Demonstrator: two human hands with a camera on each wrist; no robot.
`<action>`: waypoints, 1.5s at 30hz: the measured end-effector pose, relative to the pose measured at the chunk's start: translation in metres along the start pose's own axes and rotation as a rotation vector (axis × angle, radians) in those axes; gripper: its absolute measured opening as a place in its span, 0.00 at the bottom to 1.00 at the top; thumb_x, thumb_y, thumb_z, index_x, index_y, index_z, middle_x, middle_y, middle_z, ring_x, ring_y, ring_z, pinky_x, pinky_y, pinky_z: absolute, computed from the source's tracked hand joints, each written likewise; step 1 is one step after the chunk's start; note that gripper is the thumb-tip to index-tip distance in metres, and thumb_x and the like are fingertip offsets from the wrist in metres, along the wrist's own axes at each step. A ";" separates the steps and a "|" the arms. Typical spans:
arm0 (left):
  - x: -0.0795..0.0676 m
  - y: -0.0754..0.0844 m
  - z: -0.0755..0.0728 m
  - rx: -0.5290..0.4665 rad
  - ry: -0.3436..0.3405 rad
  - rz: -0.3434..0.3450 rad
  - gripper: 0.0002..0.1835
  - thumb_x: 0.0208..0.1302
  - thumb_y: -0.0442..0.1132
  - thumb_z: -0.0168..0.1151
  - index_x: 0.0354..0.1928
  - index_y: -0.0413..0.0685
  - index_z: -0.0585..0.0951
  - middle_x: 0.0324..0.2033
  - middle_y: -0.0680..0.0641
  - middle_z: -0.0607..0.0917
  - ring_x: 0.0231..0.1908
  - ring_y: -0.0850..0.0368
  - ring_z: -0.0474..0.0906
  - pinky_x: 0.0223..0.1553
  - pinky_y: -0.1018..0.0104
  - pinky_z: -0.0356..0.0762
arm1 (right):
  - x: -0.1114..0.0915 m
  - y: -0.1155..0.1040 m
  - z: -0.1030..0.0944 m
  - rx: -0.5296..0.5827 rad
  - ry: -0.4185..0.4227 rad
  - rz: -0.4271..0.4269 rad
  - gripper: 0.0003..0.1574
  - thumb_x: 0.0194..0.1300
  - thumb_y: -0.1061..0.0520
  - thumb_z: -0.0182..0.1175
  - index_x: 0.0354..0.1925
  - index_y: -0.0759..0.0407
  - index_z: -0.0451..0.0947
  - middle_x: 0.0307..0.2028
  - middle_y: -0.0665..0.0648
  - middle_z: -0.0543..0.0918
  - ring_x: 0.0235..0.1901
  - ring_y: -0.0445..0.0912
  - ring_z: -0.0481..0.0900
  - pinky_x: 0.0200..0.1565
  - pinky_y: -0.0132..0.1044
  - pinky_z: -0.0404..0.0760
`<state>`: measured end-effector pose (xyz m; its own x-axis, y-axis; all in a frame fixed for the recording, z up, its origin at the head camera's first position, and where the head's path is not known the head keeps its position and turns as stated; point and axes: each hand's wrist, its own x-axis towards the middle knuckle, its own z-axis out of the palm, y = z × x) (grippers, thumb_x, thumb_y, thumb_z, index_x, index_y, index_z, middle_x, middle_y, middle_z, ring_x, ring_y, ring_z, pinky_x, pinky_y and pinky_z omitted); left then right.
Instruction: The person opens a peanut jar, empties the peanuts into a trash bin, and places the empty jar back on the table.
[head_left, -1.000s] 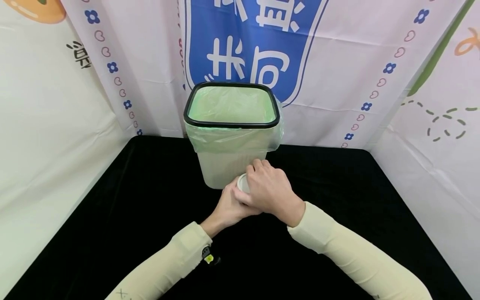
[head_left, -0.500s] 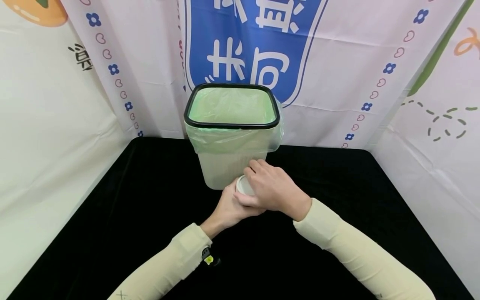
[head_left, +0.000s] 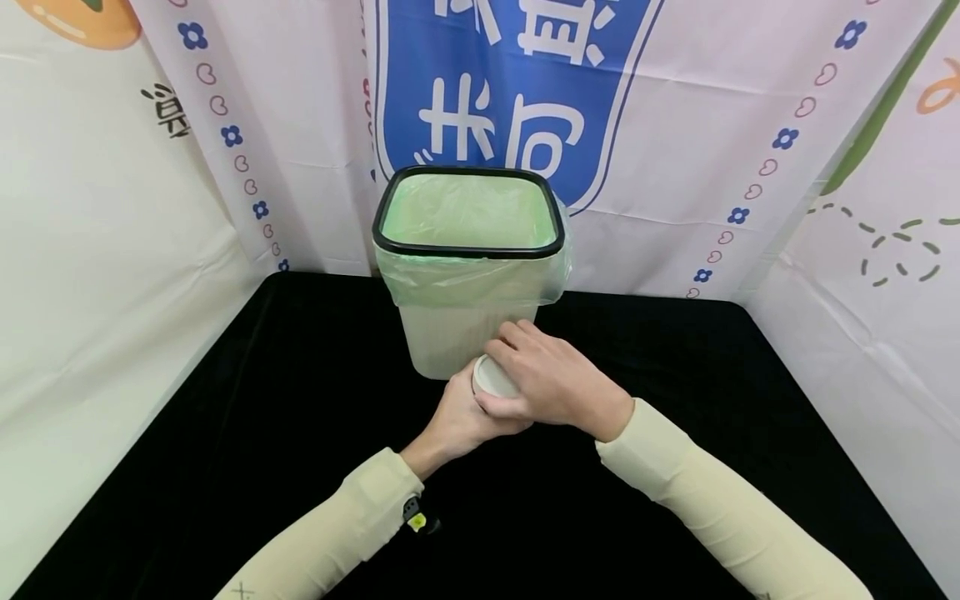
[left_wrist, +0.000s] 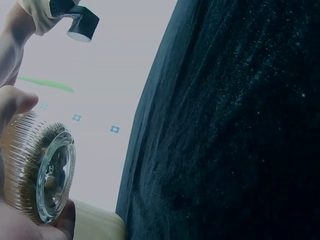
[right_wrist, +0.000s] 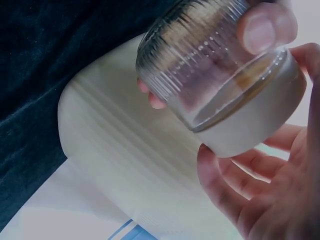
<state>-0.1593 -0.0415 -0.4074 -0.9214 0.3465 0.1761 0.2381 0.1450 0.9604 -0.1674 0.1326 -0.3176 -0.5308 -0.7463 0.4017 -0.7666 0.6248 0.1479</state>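
In the head view my left hand (head_left: 461,410) grips the body of a ribbed clear glass jar, largely hidden there by both hands. The right wrist view shows the jar (right_wrist: 187,57) tilted, with tan contents inside. Its smooth white lid (right_wrist: 257,117) sits on the jar's mouth; whether it is loose I cannot tell. My right hand (head_left: 553,377) holds this lid from above, thumb and fingers curled round its rim. Toward the left wrist camera faces the jar's thick glass base (left_wrist: 56,177). Both hands are just in front of the bin, above the table.
A cream trash bin (head_left: 450,333) with a black rim and a pale green bag liner stands behind the hands. Black cloth (head_left: 300,450) covers the table. Printed white curtains (head_left: 675,150) close off the back and sides.
My right wrist has swung outward to the right, the hand turning on the lid, and more of the lid's top shows. The left hand keeps its grip nearly in place. The head view has shifted slightly.
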 end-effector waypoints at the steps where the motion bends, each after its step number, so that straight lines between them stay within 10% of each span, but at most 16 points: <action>1: 0.000 0.000 0.000 0.010 0.001 -0.004 0.47 0.53 0.39 0.83 0.75 0.49 0.69 0.64 0.45 0.81 0.58 0.48 0.82 0.59 0.51 0.84 | 0.000 0.000 -0.001 0.007 -0.007 0.003 0.28 0.69 0.33 0.62 0.48 0.55 0.83 0.42 0.53 0.80 0.41 0.48 0.78 0.39 0.41 0.85; 22: -0.003 -0.001 -0.004 0.060 0.030 0.029 0.43 0.55 0.42 0.83 0.71 0.46 0.71 0.64 0.45 0.81 0.57 0.50 0.83 0.58 0.55 0.85 | 0.012 -0.024 -0.018 -0.201 0.033 0.244 0.35 0.67 0.26 0.59 0.30 0.56 0.77 0.27 0.54 0.79 0.24 0.51 0.78 0.14 0.41 0.69; 45: -0.003 0.001 -0.008 0.106 0.043 0.069 0.39 0.56 0.42 0.81 0.69 0.44 0.74 0.57 0.44 0.85 0.53 0.50 0.83 0.53 0.57 0.85 | 0.025 -0.046 -0.002 -0.320 0.146 0.354 0.39 0.59 0.27 0.63 0.19 0.60 0.78 0.19 0.58 0.79 0.18 0.53 0.77 0.15 0.45 0.77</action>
<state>-0.1585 -0.0502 -0.4051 -0.9134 0.3195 0.2524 0.3305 0.2199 0.9178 -0.1448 0.0860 -0.3126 -0.6647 -0.4497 0.5966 -0.3868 0.8903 0.2402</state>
